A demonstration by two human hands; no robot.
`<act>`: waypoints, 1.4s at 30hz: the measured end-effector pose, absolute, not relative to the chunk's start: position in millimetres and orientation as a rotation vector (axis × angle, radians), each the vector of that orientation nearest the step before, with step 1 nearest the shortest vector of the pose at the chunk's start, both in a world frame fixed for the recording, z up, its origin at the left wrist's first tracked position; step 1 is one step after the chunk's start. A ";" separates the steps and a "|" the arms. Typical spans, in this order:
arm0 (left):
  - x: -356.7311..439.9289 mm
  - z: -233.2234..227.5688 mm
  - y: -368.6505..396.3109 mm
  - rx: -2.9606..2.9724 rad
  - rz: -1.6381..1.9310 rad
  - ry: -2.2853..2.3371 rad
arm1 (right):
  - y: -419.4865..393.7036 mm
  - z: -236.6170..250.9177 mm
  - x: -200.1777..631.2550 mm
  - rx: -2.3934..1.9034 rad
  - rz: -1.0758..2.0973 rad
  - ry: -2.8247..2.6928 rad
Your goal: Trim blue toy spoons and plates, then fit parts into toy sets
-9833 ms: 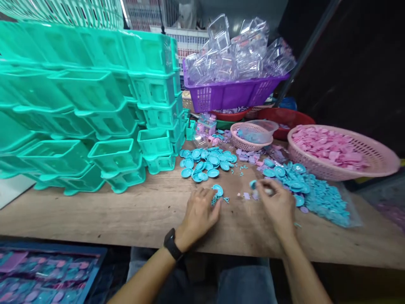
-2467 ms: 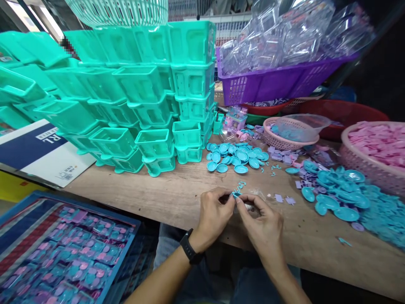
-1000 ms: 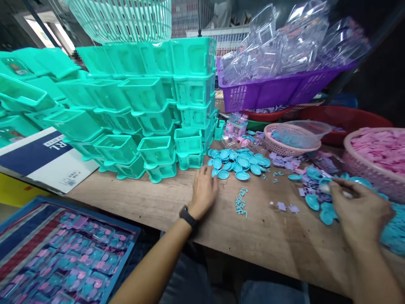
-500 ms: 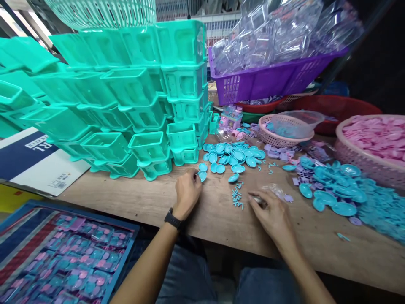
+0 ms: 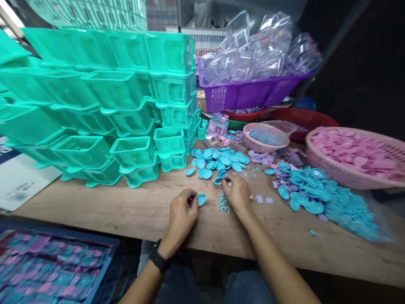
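Observation:
My left hand (image 5: 182, 217), with a black watch on its wrist, pinches a small turquoise oval dish (image 5: 201, 199) just above the wooden bench. To its right, my right hand (image 5: 238, 193) has its fingers closed on the edge of another turquoise oval piece (image 5: 218, 181) at the near side of the pile. Below these fingers lies a little heap of thin turquoise hook-like pieces (image 5: 224, 204). The pile of turquoise oval dishes (image 5: 225, 160) spreads behind both hands.
Stacked green plastic bins (image 5: 133, 151) stand at the left. A purple basket (image 5: 253, 93) of clear plastic cases is at the back. Right are a pink basket (image 5: 335, 176) of pink parts and a heap of turquoise parts (image 5: 344, 207). A blue-edged tray (image 5: 106, 266) sits lower left.
My left hand has drawn a dish nearer, away from the pile. My right hand has moved forward and left, from the bench onto an oval piece. The view has shifted right.

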State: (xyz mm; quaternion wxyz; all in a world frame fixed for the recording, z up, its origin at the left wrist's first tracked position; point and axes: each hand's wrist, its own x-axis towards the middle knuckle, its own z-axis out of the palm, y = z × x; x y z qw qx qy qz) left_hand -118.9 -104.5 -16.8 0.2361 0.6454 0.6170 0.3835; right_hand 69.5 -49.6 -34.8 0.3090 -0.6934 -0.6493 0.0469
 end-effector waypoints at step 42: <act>-87.9 -8.5 -121.5 1.214 0.998 1.370 | -139.5 -11.9 99.6 -1.553 0.857 -1.210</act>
